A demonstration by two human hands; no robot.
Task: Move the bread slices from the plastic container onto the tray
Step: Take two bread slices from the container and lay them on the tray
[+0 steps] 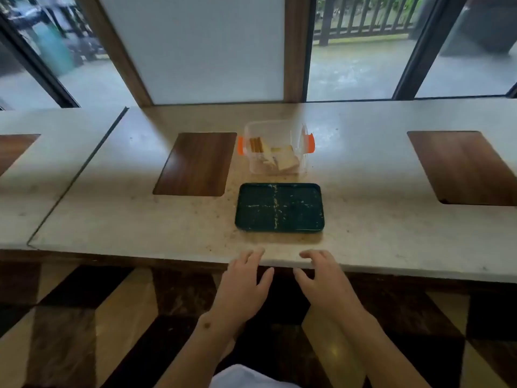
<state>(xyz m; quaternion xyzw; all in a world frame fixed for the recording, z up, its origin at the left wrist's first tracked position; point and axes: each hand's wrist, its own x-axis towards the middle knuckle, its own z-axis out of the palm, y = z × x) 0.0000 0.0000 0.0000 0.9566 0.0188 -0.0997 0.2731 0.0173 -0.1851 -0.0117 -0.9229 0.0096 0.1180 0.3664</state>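
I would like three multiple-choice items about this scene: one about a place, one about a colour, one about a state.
1. Where is the plastic container?
A. behind the tray
B. on the tray
C. left of the wooden inlay

2. What colour are the container's clips?
A. blue
B. orange
C. white

3. What is the state of the tray?
A. holds bread
B. holds no bread
C. turned over

Key:
1 A: it stands beyond the tray's far edge.
2 B: both side clips are orange.
3 B: the bread slices lie in the container.
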